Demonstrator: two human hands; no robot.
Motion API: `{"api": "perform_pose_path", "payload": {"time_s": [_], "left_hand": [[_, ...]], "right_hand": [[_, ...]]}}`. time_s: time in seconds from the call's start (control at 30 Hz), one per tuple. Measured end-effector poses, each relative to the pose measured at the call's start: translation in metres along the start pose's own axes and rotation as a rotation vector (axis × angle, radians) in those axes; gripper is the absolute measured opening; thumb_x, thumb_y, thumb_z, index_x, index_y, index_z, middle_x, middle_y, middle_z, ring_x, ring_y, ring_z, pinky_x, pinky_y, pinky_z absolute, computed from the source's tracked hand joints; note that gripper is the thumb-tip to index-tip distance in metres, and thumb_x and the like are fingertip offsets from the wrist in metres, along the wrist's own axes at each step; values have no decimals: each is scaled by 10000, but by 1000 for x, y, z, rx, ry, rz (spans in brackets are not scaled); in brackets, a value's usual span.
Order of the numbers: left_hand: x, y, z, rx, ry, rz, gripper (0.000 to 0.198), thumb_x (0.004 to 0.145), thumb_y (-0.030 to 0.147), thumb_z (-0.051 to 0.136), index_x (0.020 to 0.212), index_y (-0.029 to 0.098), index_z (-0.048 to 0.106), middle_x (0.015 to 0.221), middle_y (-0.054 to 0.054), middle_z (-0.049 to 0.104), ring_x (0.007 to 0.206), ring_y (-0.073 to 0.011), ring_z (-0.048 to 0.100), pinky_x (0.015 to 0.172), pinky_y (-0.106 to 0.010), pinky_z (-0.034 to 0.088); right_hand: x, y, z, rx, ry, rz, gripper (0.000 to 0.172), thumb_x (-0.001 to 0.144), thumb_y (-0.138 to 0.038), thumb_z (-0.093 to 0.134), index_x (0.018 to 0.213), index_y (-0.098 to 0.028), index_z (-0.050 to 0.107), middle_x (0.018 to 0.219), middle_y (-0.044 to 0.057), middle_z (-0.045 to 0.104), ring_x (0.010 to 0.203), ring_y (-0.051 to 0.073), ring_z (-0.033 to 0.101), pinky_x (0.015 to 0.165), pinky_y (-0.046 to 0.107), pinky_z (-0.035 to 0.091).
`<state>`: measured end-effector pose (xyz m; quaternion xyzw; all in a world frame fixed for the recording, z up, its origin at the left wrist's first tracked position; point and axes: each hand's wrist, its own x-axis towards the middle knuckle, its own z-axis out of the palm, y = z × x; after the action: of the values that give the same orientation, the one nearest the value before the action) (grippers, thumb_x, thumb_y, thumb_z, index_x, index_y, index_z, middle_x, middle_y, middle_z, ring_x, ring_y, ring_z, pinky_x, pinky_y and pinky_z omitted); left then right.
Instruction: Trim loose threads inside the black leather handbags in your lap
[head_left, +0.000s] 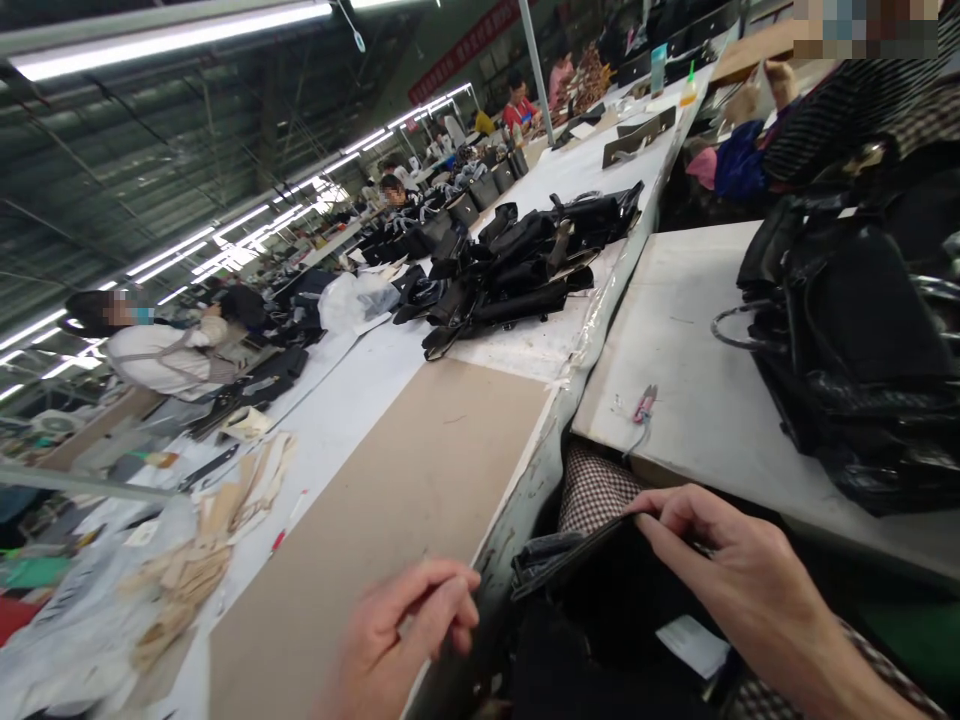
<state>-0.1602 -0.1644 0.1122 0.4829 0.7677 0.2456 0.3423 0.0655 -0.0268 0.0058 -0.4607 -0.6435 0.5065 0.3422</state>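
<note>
A black bag (585, 630) lies in my lap at the bottom of the head view, its mouth gaping. My right hand (720, 555) pinches the bag's upper edge between thumb and fingers. Inside the opening, a small white label (694, 645) shows. My left hand (409, 635) is left of the bag, over the table edge, with its fingers curled in and thumb against them. It is slightly blurred, and whatever it may hold is hidden. The lower part of the bag is dark and runs out of view.
Pink-handled thread snips (643, 405) lie on the right-hand table (690, 290), near a stack of black bags (870, 340). More black bags (517, 260) are heaped on the long table, beyond a beige board (420, 450). Beige strips (202, 560) lie leftward. Co-workers sit around.
</note>
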Motion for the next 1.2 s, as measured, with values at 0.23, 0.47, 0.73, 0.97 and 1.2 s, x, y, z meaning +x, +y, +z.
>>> {"api": "perform_pose_path", "payload": {"time_s": [0.23,0.47,0.73,0.97,1.2], "left_hand": [[43,36,19,249,-124,216,49,806,240,678,793,225,722,765,11,641,689,-113,569,581,-186,404],[52,34,24,299,-119,323,182,802,138,601,629,175,647,646,17,577,605,-99,524,550,-209,363],[82,57,41,252,-289,391,106,821,195,654,761,183,741,731,6,643,694,-112,589,630,-209,410],[95,59,62,275,-245,450,115,805,151,603,738,172,694,696,7,584,649,-114,528,584,-208,389],[90,58,64,312,-96,391,202,827,164,559,626,165,575,653,18,546,589,-98,484,546,-218,333]], "right_hand": [[-2,2,4,-34,6,-118,273,854,-337,566,625,-226,466,918,21,722,730,160,673,649,214,506],[-3,-3,5,-41,23,-145,240,858,-284,545,642,-225,458,872,-9,712,729,141,669,651,210,482],[-9,-2,8,-53,-43,-225,213,875,-254,539,674,-223,478,900,4,716,783,151,680,704,218,501],[0,-1,-3,-93,-51,-233,210,885,-250,531,679,-220,503,910,25,721,793,165,681,722,243,529],[-17,7,-15,-335,12,-353,82,888,-237,552,806,-232,558,1081,38,673,911,179,688,773,263,558]]}}
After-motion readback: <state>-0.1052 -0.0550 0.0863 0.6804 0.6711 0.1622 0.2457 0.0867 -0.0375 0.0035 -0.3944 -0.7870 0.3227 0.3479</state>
